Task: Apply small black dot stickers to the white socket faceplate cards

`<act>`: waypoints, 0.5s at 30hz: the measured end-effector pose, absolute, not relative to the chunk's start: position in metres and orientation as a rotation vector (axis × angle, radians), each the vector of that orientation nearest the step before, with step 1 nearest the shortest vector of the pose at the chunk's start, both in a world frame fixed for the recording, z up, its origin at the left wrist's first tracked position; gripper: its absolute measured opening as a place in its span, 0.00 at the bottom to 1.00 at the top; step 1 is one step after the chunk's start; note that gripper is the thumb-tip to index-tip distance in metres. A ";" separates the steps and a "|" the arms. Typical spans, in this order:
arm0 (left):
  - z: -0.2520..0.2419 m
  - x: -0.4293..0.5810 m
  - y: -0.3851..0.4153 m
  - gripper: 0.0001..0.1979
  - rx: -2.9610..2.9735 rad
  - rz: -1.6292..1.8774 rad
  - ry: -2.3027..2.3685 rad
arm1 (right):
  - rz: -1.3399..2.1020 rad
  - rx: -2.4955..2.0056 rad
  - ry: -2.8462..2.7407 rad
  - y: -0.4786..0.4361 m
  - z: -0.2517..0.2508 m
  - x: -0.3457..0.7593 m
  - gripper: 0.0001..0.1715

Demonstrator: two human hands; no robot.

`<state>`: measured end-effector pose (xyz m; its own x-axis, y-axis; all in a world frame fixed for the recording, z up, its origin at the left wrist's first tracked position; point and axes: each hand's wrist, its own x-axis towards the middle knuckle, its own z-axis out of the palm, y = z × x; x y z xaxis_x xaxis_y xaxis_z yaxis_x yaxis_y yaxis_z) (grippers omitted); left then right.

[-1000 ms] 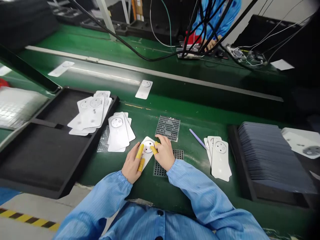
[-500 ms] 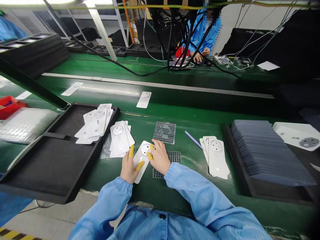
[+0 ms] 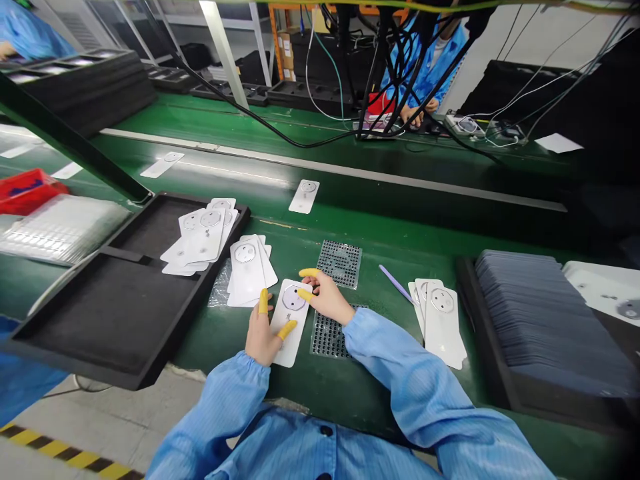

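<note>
The left hand [image 3: 260, 335] has thumb and forefinger spread, thumb on a white socket-marked panel [image 3: 284, 350] lying on the green workbench [image 3: 225, 339]; the right hand [image 3: 327, 297] has its thumb on the socket, whether pinching anything I cannot tell. From the left: a red bin [image 3: 23, 195], cut off; a black tray [image 3: 95, 313]; a dotted sheet [image 3: 327, 337], partly hidden by the right wrist; cables [image 3: 380, 73] obscuring a co-worker [image 3: 430, 77].

Right hand [image 3: 327, 297] with fingers [image 3: 311, 273] spread wider, one seemingly lifted off card [image 3: 287, 345].
</note>
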<state>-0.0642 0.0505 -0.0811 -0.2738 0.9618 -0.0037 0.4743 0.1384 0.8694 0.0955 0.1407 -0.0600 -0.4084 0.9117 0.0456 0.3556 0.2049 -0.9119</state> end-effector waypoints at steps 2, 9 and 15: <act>-0.068 -0.061 0.050 0.42 1.269 1.075 1.715 | 1.263 -1.097 -1.821 0.146 -0.051 0.098 0.23; -0.025 -0.037 0.053 0.24 0.935 1.203 1.442 | 1.347 -0.919 -1.626 0.136 -0.006 0.120 0.19; -0.033 -0.049 0.061 0.21 0.701 1.370 1.517 | 0.763 -1.203 -1.836 0.072 -0.022 0.170 0.20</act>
